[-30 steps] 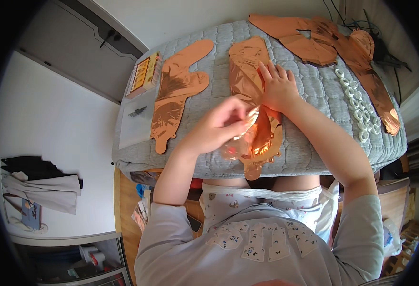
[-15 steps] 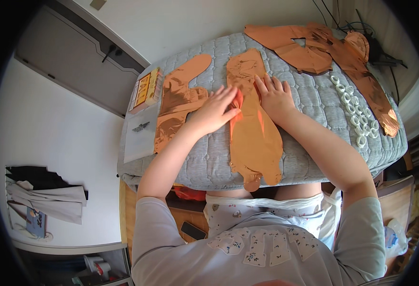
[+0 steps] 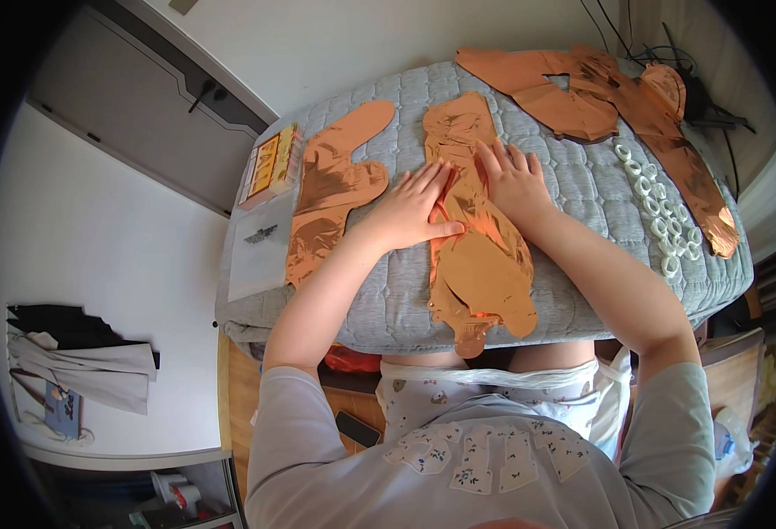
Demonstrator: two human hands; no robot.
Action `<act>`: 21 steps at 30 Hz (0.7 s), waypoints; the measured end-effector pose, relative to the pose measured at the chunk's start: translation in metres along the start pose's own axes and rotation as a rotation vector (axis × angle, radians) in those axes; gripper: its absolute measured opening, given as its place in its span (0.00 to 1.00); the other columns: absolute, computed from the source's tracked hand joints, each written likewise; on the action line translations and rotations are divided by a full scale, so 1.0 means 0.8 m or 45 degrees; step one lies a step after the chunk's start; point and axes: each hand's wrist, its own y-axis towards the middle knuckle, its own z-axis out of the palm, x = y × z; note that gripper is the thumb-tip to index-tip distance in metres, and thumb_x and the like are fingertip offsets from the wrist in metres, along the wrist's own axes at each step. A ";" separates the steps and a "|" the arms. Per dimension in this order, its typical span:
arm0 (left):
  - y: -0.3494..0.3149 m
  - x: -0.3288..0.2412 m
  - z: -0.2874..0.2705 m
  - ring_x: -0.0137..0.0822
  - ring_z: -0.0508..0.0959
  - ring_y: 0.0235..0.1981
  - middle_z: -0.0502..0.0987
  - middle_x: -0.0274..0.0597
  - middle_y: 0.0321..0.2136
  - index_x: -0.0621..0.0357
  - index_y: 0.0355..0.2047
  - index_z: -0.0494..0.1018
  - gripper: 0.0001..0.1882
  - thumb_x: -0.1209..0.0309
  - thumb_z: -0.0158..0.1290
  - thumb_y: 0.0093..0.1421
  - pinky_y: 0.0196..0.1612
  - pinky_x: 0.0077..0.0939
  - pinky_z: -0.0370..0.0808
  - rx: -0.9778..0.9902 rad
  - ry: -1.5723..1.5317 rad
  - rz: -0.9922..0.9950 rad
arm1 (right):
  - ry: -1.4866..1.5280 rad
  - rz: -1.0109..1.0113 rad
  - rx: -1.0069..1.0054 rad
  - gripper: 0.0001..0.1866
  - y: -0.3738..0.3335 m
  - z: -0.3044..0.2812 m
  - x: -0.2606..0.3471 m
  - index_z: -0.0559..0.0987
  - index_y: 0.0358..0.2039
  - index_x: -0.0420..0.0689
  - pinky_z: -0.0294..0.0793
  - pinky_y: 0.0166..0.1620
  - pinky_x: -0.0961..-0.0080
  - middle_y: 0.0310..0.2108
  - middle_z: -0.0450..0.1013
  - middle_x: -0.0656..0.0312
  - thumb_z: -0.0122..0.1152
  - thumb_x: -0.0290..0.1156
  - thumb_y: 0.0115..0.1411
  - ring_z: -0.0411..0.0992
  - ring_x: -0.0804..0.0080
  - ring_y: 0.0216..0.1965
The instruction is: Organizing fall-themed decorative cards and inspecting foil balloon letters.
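Note:
A flat copper-coloured foil balloon (image 3: 485, 273) lies lengthwise on the grey quilted mattress (image 3: 379, 309) in front of me, with its rounded lower end near the close edge. My left hand (image 3: 412, 210) rests along its left side, fingers stretched out and thumb on the foil. My right hand (image 3: 518, 187) lies open against its right side, fingers spread and fingertips at the foil's edge. Between the hands the foil is narrowed and creased. To the left is another copper foil balloon (image 3: 322, 189), lying flat.
A third copper foil balloon (image 3: 573, 106) stretches across the far right. Several white tape rings (image 3: 660, 212) stand in rows beside it. At the left lie a yellow and red box (image 3: 271, 167) and a clear plastic sheet (image 3: 260, 260). Cables (image 3: 670, 57) hang at the far right corner.
The middle foil balloon has become more crumpled, and its lower end has shifted slightly right. My left hand has moved a little right, its thumb further onto the foil.

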 end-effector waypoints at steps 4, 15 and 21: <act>-0.001 0.003 0.003 0.50 0.49 0.73 0.50 0.58 0.71 0.65 0.71 0.47 0.61 0.27 0.48 0.54 0.72 0.49 0.48 0.003 0.015 -0.008 | 0.282 0.032 -0.018 0.31 0.002 -0.011 -0.002 0.63 0.64 0.49 0.49 0.69 0.47 0.69 0.56 0.52 0.50 0.51 0.66 0.53 0.51 0.70; 0.000 0.010 0.011 0.48 0.55 0.70 0.57 0.48 0.69 0.60 0.68 0.56 0.49 0.36 0.52 0.58 0.70 0.44 0.53 -0.159 -0.113 -0.016 | 0.402 -0.104 0.134 0.24 0.008 -0.042 -0.027 0.77 0.58 0.58 0.52 0.67 0.50 0.64 0.65 0.59 0.57 0.48 0.62 0.57 0.54 0.68; 0.000 0.018 0.005 0.46 0.53 0.71 0.55 0.47 0.70 0.60 0.70 0.54 0.50 0.37 0.53 0.59 0.71 0.42 0.52 -0.052 -0.234 0.003 | 0.385 -0.103 0.155 0.26 0.008 -0.046 -0.029 0.76 0.59 0.57 0.53 0.66 0.48 0.66 0.64 0.57 0.60 0.47 0.61 0.57 0.53 0.68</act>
